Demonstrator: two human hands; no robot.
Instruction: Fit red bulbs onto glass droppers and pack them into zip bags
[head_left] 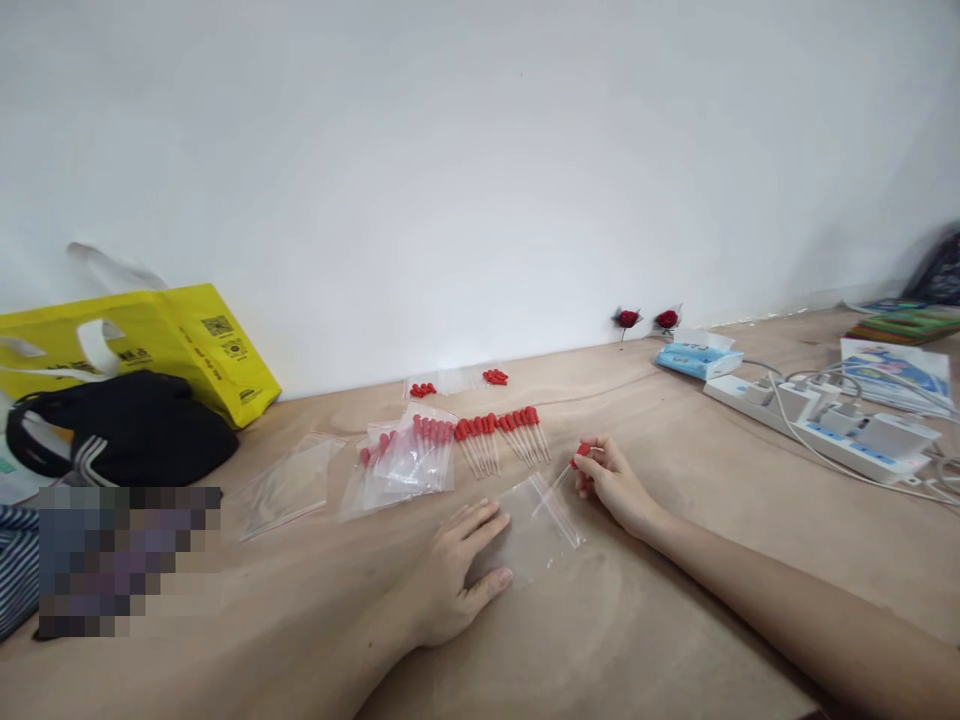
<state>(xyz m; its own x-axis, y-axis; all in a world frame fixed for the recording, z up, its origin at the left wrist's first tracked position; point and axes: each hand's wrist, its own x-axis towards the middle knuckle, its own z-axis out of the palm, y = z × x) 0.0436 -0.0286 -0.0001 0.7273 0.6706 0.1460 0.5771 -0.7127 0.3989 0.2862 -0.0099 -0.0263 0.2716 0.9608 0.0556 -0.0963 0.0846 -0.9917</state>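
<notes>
My right hand [606,482] pinches the red bulb of a dropper [581,458]; its clear stem points down-left, over the zip edge of a clear plastic bag [525,540]. Fingers spread, my left hand [469,565] lies flat on the left part of that bag. Behind the hands, red-topped droppers [478,445] lie in two side-by-side groups on the table. Just left of them are overlapping clear bags with red-topped droppers inside [409,455]. Flat clear bags [292,485] lie farther left.
Bags with small red pieces [495,377] lie near the wall. At left are a yellow bag [210,350] and black cloth [165,430]. A tissue pack [694,358], a power strip with cables [825,432] and papers [896,375] stand at right. Two red flowers [628,318] are by the wall.
</notes>
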